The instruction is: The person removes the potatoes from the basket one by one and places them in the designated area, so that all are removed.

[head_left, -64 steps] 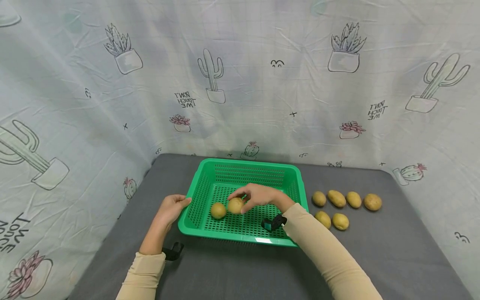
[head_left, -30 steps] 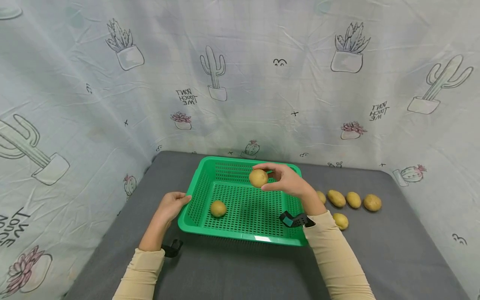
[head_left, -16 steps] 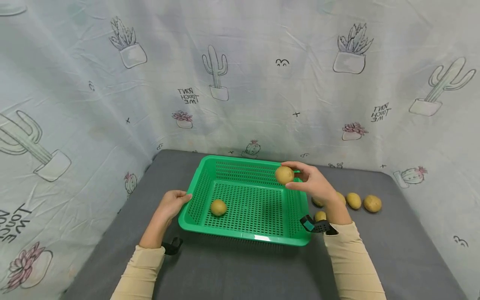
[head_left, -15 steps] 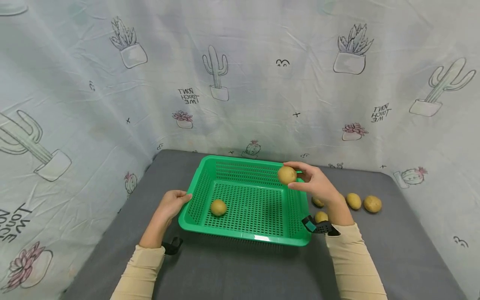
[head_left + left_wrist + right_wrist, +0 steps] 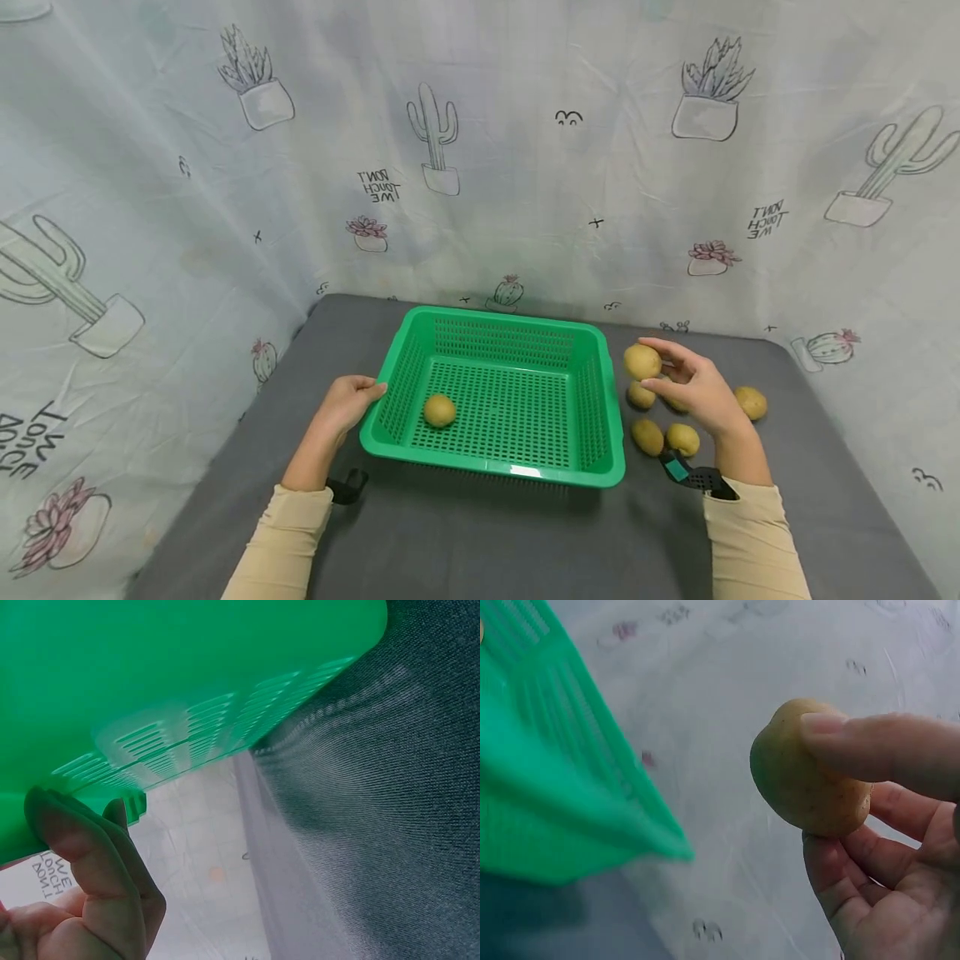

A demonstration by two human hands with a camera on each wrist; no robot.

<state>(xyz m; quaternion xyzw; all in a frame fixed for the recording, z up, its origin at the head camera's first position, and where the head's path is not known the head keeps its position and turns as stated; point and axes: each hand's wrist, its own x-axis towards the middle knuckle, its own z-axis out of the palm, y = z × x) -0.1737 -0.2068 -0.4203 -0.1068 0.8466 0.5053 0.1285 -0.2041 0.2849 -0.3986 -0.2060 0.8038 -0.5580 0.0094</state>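
Observation:
My right hand (image 5: 693, 385) pinches a potato (image 5: 642, 362) between thumb and fingers, above the potatoes right of the basket. The right wrist view shows this potato (image 5: 810, 769) up close, with the thumb across its upper side. My left hand (image 5: 348, 406) grips the left rim of the green plastic basket (image 5: 495, 475). Seen from below in the left wrist view, the curled fingers (image 5: 97, 877) lie against the basket's underside. One potato (image 5: 439, 411) rests on the basket floor, left of its middle.
Several potatoes lie on the grey cloth right of the basket, among them one at the front (image 5: 682, 439) and one at the far right (image 5: 751, 402). Others are partly covered by my right hand. A cactus-print curtain (image 5: 495, 167) hangs behind the table (image 5: 465, 542).
My right hand has lifted a potato out of the basket and carried it rightward past the right rim. My left hand keeps its grip on the basket, which stays in place.

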